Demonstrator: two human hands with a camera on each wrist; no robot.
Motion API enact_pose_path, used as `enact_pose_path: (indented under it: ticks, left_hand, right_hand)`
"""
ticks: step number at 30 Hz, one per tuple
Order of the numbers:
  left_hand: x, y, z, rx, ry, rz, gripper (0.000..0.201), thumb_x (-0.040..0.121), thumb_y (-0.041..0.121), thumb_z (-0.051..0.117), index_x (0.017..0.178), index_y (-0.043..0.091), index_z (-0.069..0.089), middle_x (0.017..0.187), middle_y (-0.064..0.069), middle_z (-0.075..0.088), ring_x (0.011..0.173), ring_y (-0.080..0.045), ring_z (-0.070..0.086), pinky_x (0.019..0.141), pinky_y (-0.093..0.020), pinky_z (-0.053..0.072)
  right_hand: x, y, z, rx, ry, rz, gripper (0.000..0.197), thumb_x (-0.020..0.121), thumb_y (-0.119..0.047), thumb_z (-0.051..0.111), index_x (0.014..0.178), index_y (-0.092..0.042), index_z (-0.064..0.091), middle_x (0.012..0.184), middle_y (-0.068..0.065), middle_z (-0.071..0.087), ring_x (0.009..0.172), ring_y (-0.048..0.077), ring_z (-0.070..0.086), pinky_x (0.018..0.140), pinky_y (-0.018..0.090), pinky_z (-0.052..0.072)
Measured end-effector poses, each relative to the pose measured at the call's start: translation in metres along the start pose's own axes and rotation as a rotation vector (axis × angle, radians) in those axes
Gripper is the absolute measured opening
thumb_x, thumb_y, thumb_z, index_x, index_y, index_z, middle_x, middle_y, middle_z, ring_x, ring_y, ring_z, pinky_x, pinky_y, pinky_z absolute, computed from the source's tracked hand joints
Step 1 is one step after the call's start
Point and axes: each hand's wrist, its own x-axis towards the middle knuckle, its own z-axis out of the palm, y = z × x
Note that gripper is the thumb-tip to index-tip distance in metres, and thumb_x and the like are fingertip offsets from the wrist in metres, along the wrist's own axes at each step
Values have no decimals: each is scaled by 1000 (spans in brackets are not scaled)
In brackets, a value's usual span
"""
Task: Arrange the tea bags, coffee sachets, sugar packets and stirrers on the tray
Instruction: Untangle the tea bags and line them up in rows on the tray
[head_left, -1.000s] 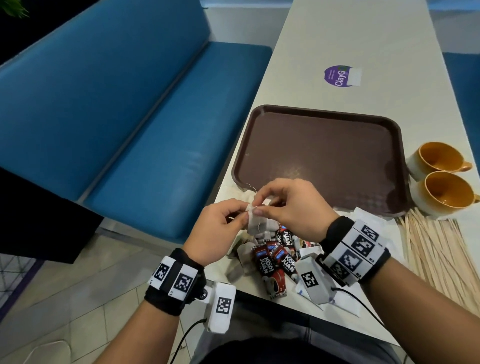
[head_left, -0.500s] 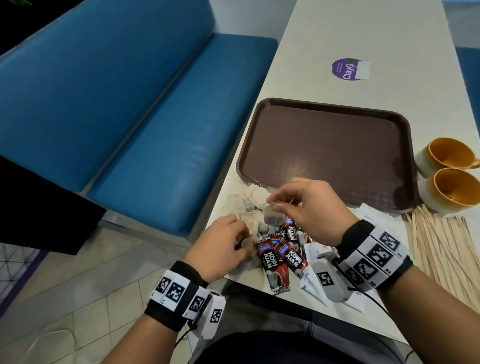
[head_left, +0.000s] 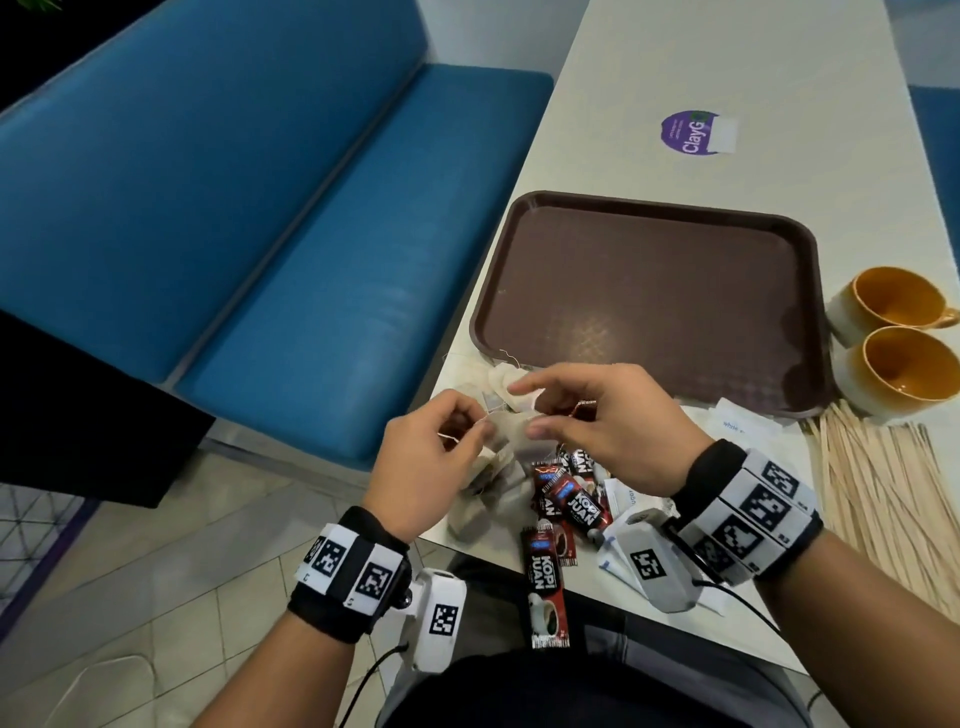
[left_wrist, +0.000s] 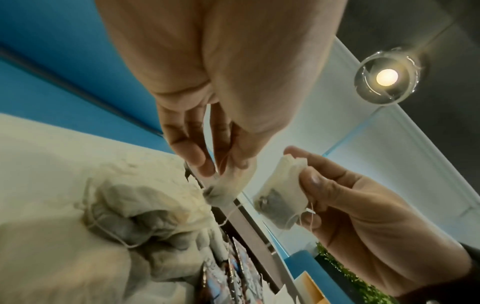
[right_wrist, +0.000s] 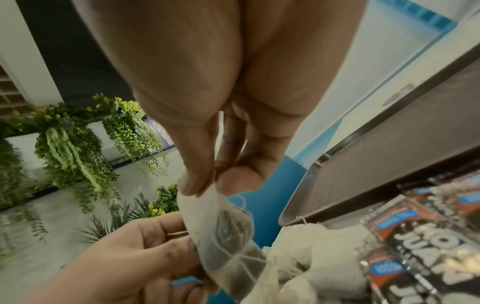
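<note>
Several tea bags lie in a tangled heap at the table's near left edge, just in front of the brown tray, which holds nothing. My left hand pinches a crumpled tea bag and its string above the heap. My right hand pinches the top of another tea bag between thumb and finger. Strings run between the two bags. Red and black coffee sachets lie beside the heap, white sugar packets sit near the tray's front corner, and wooden stirrers lie to the right.
Two orange mugs stand right of the tray, behind the stirrers. A purple sticker is on the table beyond the tray. A blue bench runs along the table's left side. One coffee sachet hangs over the near edge.
The left hand dipped to the heap half a second ago and has come back up with a tea bag. The right hand has kept its tea bag raised over the heap.
</note>
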Motion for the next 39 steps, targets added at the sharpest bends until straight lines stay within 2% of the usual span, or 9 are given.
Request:
enact_pose_path:
  ticks: [5,9,12,15,18,21,28,35,39]
  left_hand:
    - [3,2,6,-178,-53,15,10,94,19,74,91,29,74,85,5,74,80,-17,70,78,-50,60]
    - [5,3,7,-233,-76,-9,13,94,17,73,103,27,75,93,5,76,85,-15,71,86,-50,60]
    - [1,5,2,-178,-75,42,18,92,15,75,102,27,68,94,8,73,87,-16,70,83,-35,59]
    - [-12,4,-1,166,-386,323,13,91,17,74,91,29,69,92,14,64,86,-7,59,76,-22,48]
    - [-34,-2,11,371,-839,491,13,91,22,69,97,32,74,101,15,60,100,-6,50,87,-27,45]
    - [-48,-11,25,466,-1012,595,22,88,19,64,106,27,74,111,8,60,109,-15,48,92,-32,45]
    - [-38,-10,28,556,-921,572,36,97,33,54,130,25,63,133,4,51,128,-16,40,109,-35,40]
    - [-33,-13,35,675,-851,538,62,95,45,57,152,27,41,160,5,30,147,-18,21,122,-42,27]
    - [-31,-9,39,632,-810,517,61,98,45,54,154,27,39,165,11,27,148,-14,15,124,-41,24]
  right_hand:
    - [6,5,13,-48,-6,65,52,86,-20,83,134,-28,66,85,-12,73,82,-1,68,87,19,53]
    - [6,10,12,-117,60,69,16,87,-26,82,103,-25,81,86,-15,75,86,-5,66,78,7,47]
    - [4,16,6,-147,111,80,6,88,-26,81,94,-25,81,81,-21,72,87,-8,65,75,2,44]
    - [0,23,-9,-146,208,115,9,88,-26,81,87,-35,77,80,-22,72,83,-7,66,73,3,45]
    - [-4,28,-24,-135,291,132,17,88,-26,80,81,-40,72,79,-21,73,78,-6,68,70,5,46]
    - [-10,31,-34,-100,325,143,12,88,-25,81,84,-35,75,79,-18,74,78,-3,69,72,8,49]
    - [-25,41,-37,-86,336,187,3,88,-26,81,88,-29,79,78,-14,75,71,0,67,74,20,52]
    - [-29,41,-35,-109,308,208,2,88,-28,80,88,-29,78,80,-16,74,74,-3,66,71,11,49]
    - [-27,39,-34,-115,287,210,10,88,-27,80,85,-34,75,82,-15,74,81,-2,67,70,6,46]
